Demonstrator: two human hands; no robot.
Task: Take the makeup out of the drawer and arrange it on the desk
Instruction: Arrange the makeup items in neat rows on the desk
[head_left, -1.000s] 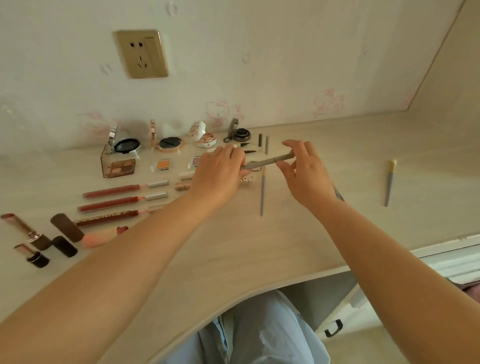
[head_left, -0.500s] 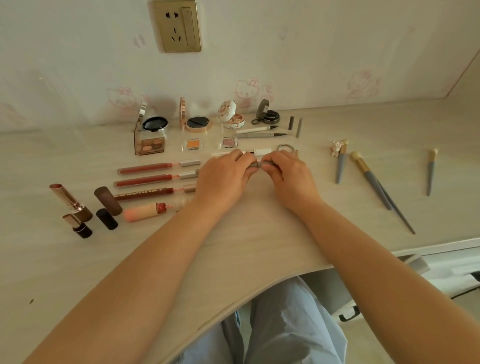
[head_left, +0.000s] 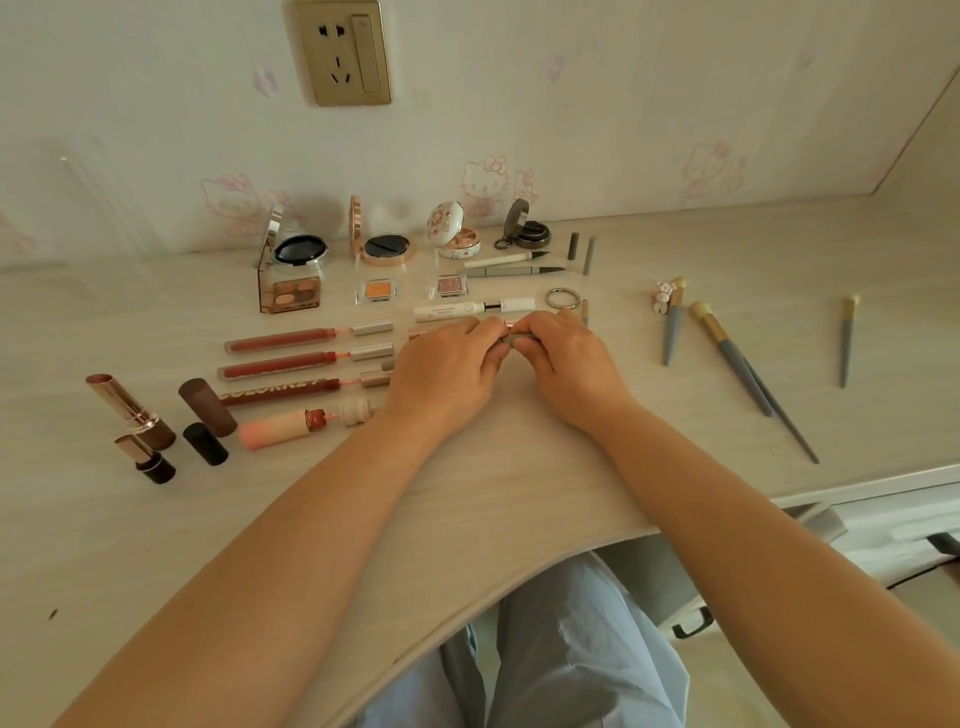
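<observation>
Both of your hands have come down from a second ago and now sit together at the middle of the desk, the grey stick no longer raised. Your left hand and right hand each pinch one end of the grey pencil with curled fingertips; its long axis runs left to right, and only a short grey stretch shows between your fingers, so you cannot tell which way its tip points. It lies just near of the white tube, whose small print is unreadable. To the left, a red lip gloss lies left to right and reads roughly "COLORKEY". Right of your hands, grey-handled brushes point their bristles far.
</observation>
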